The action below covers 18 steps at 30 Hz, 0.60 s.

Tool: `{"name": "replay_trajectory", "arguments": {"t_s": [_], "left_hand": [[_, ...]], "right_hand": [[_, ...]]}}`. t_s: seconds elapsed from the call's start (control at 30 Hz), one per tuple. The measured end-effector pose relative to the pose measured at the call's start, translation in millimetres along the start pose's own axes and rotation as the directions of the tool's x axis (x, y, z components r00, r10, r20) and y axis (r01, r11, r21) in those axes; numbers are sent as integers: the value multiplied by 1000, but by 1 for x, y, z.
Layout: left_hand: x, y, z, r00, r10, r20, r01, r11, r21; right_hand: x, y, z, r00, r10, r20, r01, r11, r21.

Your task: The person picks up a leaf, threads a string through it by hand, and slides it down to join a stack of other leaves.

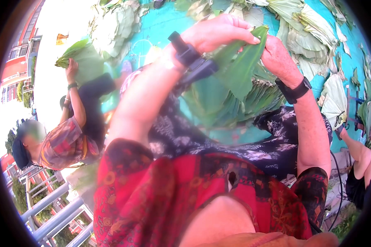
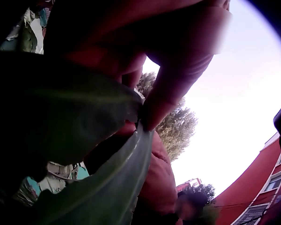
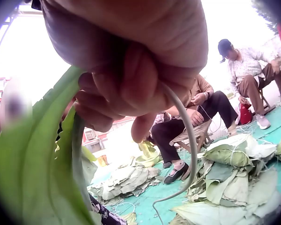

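Observation:
My left hand [image 1: 214, 35] pinches the tip of a broad green leaf [image 1: 249, 61] between thumb and fingers. Close beside it, my right hand [image 1: 279, 59] grips the same leaf end with curled fingers. From there the leaf hangs down in overlapping folds. In the left wrist view, the thumb and a finger meet where two leaf parts [image 2: 107, 180] come together. A pale cord [image 3: 194, 150] curves down from my right hand in the right wrist view. Below both hands lies a thick pile of green leaves [image 1: 261, 99], close to my patterned trousers.
Bundles of pale leaves [image 1: 115, 33] lie on the turquoise ground sheet [image 1: 152, 16], with more leaf stacks [image 3: 229, 173] farther off. A person [image 1: 70, 140] at the left holds up a leaf bunch [image 1: 72, 53]. Others sit on low stools [image 3: 196, 133]. Metal rails [image 1: 49, 206] stand behind.

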<state>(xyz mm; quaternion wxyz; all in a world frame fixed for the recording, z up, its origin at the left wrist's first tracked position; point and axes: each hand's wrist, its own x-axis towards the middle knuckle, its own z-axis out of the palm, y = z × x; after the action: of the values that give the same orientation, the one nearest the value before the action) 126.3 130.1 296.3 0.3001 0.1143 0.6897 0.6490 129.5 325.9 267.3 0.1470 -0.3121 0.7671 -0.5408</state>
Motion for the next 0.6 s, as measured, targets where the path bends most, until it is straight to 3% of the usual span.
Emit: {"name": "replay_trajectory", "arguments": {"t_s": [0.17,0.27,0.37,0.47,0.57,0.6], "left_hand": [[-2,1,4,999,38,31,-36,998,-53],[-5,4,3,999,33,-13,-34,995,-92],[-3,-1,-4,997,38,-69,-48,989,-140],[-3,-1,-10,996,50,-71,-59,989,-139],[-3,-5,-9,999,6,-54,-9,998,-69],[-2,-8,-9,998,-16,-53,14,999,-38]], "right_hand": [[-1,1,5,991,110,-79,-92,975,204],[2,2,8,983,61,-173,5,934,357],[5,25,2,987,-94,-127,103,992,69],[2,31,-1,995,-36,-95,17,981,-192],[-1,18,-1,995,72,-71,-78,993,-89],[-1,20,-1,996,23,-90,-33,993,-113]]}}
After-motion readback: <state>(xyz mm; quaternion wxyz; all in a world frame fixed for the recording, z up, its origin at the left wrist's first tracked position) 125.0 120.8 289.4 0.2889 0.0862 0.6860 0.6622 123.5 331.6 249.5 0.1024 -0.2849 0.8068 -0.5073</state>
